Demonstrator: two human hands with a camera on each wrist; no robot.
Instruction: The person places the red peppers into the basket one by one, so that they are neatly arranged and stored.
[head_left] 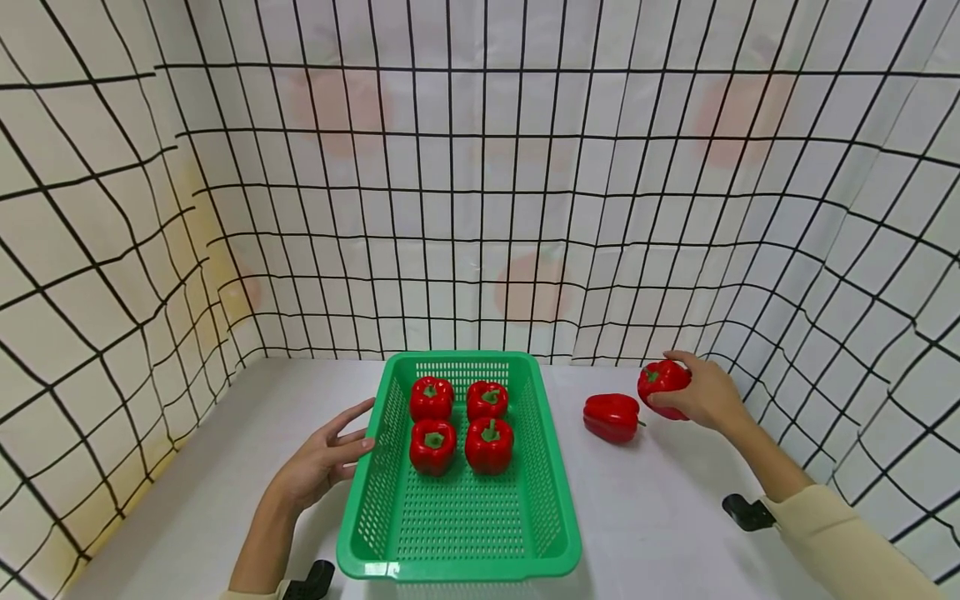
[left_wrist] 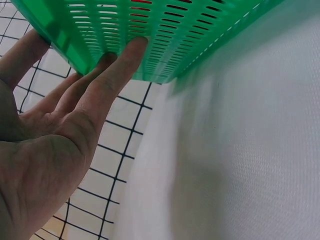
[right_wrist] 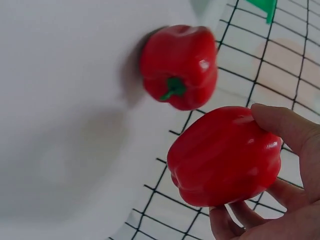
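My right hand (head_left: 701, 392) grips a red bell pepper (right_wrist: 225, 155) between thumb and fingers, with a shadow on the table apart from it. Beside it, on the white table, a second red bell pepper (head_left: 612, 417) lies on its side with its green stem pointing right. My left hand (head_left: 322, 458) has its fingers extended against the left wall of a green plastic basket (head_left: 457, 533); in the left wrist view the fingertips (left_wrist: 136, 46) meet the slotted side. Several red bell peppers (head_left: 489, 446) sit in two rows toward the basket's far end, stems showing.
A black wire grid (head_left: 480, 192) backed by white sheeting encloses the table at the back and both sides. White cloth covers the tabletop (head_left: 637, 517). Behind the right hand, the grid's lower edge runs close to the loose pepper.
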